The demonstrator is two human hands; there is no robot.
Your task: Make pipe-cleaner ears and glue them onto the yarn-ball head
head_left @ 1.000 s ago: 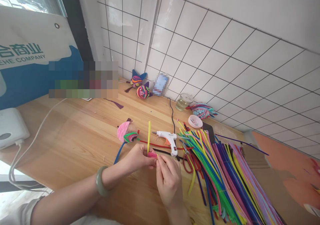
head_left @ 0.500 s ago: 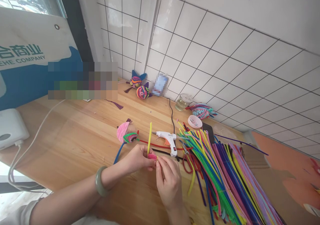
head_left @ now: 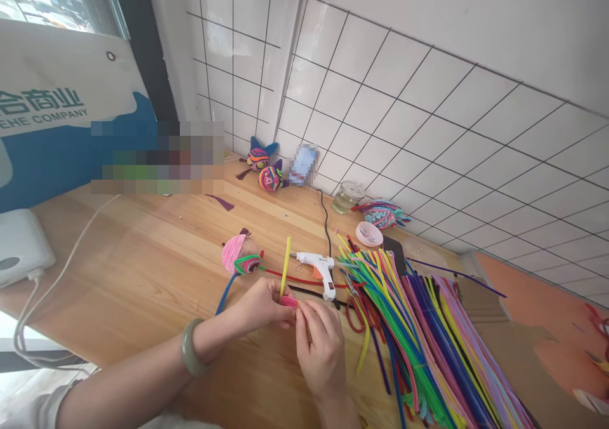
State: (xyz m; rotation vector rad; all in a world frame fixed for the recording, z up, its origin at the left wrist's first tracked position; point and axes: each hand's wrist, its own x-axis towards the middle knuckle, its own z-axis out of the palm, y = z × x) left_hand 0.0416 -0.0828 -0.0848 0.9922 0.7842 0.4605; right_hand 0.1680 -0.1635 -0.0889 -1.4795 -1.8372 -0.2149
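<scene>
My left hand (head_left: 266,303) is closed in a pinch around a small pink folded piece of pipe cleaner (head_left: 288,301). A yellow pipe cleaner (head_left: 285,267) stands up from between the same fingers. Thumb and fingertips of my right hand (head_left: 321,340) are pinched at the right end of the pink piece, where a bit of yellow shows; the exact grip is hidden by the fingers. Just beyond my hands lies a half-covered ball (head_left: 235,256) with pink winding and a green-edged eye. A white hot glue gun (head_left: 321,270) rests to its right.
A large bundle of coloured pipe cleaners (head_left: 428,346) spreads across the right side, with red-handled scissors (head_left: 356,311) at its left edge. Behind are a pink bowl (head_left: 369,233), a glass jar (head_left: 348,198) and finished wrapped figures (head_left: 271,176). A white device (head_left: 23,248) with cables stands left.
The view has shifted very slightly. Both hands stay in nearly the same place, still pinching the pink and yellow pieces.
</scene>
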